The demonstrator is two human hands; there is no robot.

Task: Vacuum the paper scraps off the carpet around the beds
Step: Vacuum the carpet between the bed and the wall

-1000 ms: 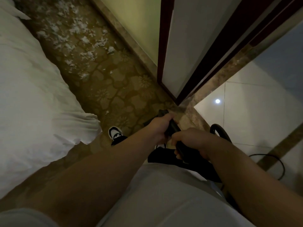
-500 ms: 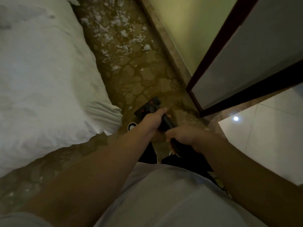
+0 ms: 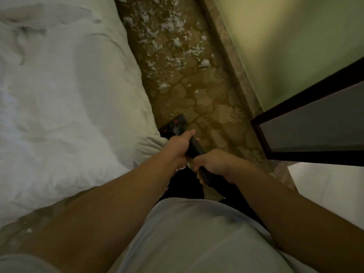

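I hold a black vacuum wand (image 3: 194,147) with both hands. My left hand (image 3: 180,144) grips it higher up the tube, my right hand (image 3: 213,164) grips it lower, nearer my body. The black floor head (image 3: 173,124) with red marks sits on the patterned carpet (image 3: 212,107) right beside the bed's corner. White paper scraps (image 3: 171,38) lie scattered on the carpet farther ahead, between the bed and the wall. A few small scraps (image 3: 164,85) lie closer to the head.
A bed with a white duvet (image 3: 65,91) fills the left side. A marble skirting (image 3: 234,62) and a greenish wall run along the right. A dark-framed open door (image 3: 307,133) stands at the right, with pale floor tiles (image 3: 325,192) below it.
The view has swung left and forward into the aisle beside the bed. The floor head has moved closer to the bed's corner, and the scraps now lie more directly ahead.
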